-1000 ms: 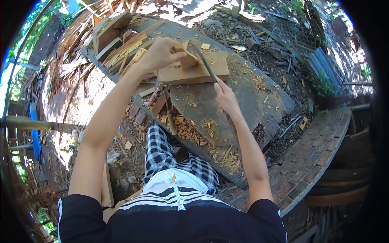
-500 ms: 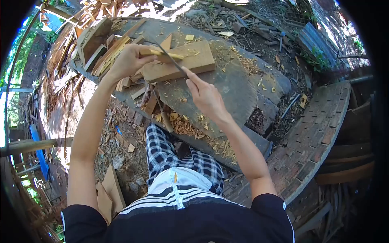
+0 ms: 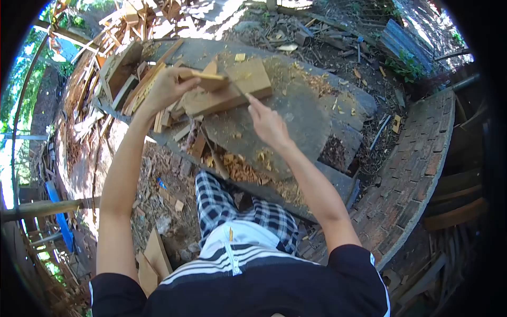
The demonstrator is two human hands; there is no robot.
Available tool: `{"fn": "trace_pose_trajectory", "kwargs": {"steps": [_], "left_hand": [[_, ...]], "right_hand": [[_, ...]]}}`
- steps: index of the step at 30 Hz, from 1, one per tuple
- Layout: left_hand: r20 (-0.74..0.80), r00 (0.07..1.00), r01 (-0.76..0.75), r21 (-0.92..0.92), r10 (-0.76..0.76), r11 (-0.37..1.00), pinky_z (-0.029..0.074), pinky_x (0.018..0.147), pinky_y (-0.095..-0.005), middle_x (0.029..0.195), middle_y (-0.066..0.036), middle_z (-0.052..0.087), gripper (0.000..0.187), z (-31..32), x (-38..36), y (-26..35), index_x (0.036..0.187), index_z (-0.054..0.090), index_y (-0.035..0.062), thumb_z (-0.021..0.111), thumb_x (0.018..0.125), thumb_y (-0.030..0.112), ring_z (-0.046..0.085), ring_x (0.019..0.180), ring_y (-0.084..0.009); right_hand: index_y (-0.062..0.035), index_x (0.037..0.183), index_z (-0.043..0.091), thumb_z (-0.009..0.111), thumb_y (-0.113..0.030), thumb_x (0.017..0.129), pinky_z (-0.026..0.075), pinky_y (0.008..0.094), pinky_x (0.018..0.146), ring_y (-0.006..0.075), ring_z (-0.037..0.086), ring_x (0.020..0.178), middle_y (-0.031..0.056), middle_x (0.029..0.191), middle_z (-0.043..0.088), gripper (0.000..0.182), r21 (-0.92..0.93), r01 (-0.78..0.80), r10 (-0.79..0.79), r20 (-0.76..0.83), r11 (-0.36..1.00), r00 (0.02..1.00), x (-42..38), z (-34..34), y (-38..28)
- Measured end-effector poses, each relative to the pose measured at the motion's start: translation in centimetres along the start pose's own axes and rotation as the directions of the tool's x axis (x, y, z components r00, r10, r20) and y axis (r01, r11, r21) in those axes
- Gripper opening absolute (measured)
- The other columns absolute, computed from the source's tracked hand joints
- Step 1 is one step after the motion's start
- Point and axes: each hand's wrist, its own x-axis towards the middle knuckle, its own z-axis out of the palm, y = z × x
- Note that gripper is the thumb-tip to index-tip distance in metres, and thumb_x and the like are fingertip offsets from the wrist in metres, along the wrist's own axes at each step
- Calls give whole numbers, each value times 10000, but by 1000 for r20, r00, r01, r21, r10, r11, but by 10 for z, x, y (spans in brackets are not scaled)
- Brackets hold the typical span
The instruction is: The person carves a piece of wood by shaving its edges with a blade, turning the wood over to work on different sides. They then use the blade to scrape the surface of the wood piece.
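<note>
My left hand (image 3: 170, 87) is closed round the near end of a small wood piece (image 3: 211, 83), held over a thick wooden block (image 3: 253, 90). My right hand (image 3: 268, 121) grips the handle of a long, thin-bladed knife (image 3: 241, 91). Its blade runs up and left to the far end of the wood piece, which partly hides it. The block lies on a large grey slab (image 3: 301, 129) sprinkled with shavings. A wooden-handled tool (image 3: 219, 164) leans at the slab's near edge.
Several wood offcuts (image 3: 142, 87) are stacked at the slab's left. Wood chips (image 3: 243, 168) gather at its near edge. A brick surface (image 3: 398, 174) curves along the right, and a corrugated metal sheet (image 3: 404, 42) stands at the back right. Boards (image 3: 155, 259) lie by my left side.
My right hand has shifted slightly up, and less of the knife blade shows past the wood piece. The wood piece has tilted and moved a little left. The whole view has shifted slightly.
</note>
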Motion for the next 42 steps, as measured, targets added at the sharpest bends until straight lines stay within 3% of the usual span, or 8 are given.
{"fn": "trace_pose_trajectory", "kwargs": {"steps": [6,12,15,18,20,29,35,42], "left_hand": [[-28,999,31,-182,-37,983,517,627,-242,780,-62,712,234,11,0,-23,1004,712,-35,683,891,168,652,689,-88],[-61,996,45,-272,-64,961,545,620,-236,775,-78,714,239,9,11,-33,982,704,-56,670,900,165,674,681,-104],[-62,994,64,-322,-89,945,560,624,-239,787,-88,718,246,12,8,-25,982,703,-60,668,903,171,684,687,-116],[-79,991,77,-326,-108,942,561,598,-238,754,-102,715,245,11,15,-32,969,705,-65,665,905,167,704,678,-140],[-118,982,100,-330,-146,939,559,579,-235,720,-103,711,237,14,15,-34,960,709,-62,666,903,164,711,668,-152],[-131,987,59,-253,-95,966,553,579,-237,709,-90,706,245,21,11,-30,897,707,-67,681,898,177,708,663,-137],[-149,983,56,-302,-106,952,563,587,-241,715,-100,716,267,20,9,-24,886,720,-74,663,899,187,703,653,-132],[-184,967,113,-301,-174,947,559,580,-240,707,-132,712,281,30,9,-20,891,712,-80,639,905,191,704,629,-140]], "right_hand": [[-321,1425,435,405,-340,1003,486,483,801,408,644,876,211,855,665,424,74,-14,1,178,997,984,-24,-19,-54],[-324,1413,445,416,-365,993,500,524,808,462,629,903,249,948,669,422,61,49,-47,-20,997,999,13,11,-1],[-318,1413,447,411,-360,997,504,518,808,449,638,900,237,930,677,420,76,-39,27,145,996,989,-17,-8,-31],[-324,1418,438,408,-357,999,509,519,792,446,643,878,233,894,679,421,225,85,-95,34,971,995,-6,3,-24],[-327,1424,426,412,-354,1000,511,524,772,449,644,857,231,866,679,426,-5,23,-22,88,1000,996,-6,-5,-35],[-338,1424,423,409,-345,995,503,536,791,452,638,881,251,895,671,429,72,-30,25,76,997,997,3,14,11],[-317,1425,426,402,-347,998,493,541,810,450,631,929,241,972,674,429,165,-26,-3,170,986,986,-24,-19,-59],[-291,1425,433,404,-344,1002,493,531,803,456,633,913,250,947,674,428,105,-121,101,176,987,979,-19,-13,-35]]}}
